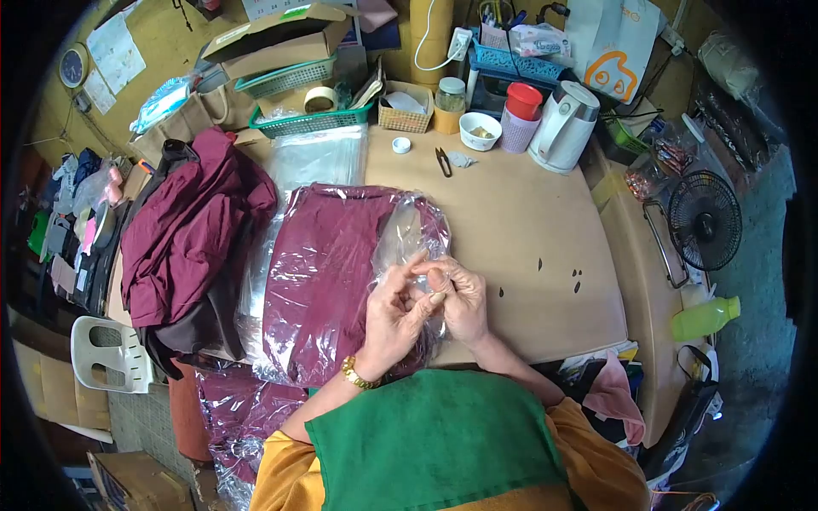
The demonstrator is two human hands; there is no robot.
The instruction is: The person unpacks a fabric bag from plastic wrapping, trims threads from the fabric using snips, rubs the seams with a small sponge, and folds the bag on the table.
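Note:
Both hands meet over the right part of a maroon garment in clear plastic [319, 264], which lies on the brown table [537, 213]. My left hand [394, 315], with a gold watch at the wrist, has its fingers bent and pinching clear plastic film [399, 234]. Against it, my right hand [460, 298] has its thumb and fingers closed on the same film. The fingertips of both hands are close together. Left of the wrapped garment, a loose maroon garment [192, 247] lies in a heap. Flat clear bags [319, 157] lie behind the wrapped one.
Small black snips [444, 162], a white round lid [401, 146] and a white bowl [480, 132] stand toward the back. Beyond are a green basket [311, 122] and a white kettle [564, 128]. A black fan [705, 220] and a green bottle [705, 318] are at right.

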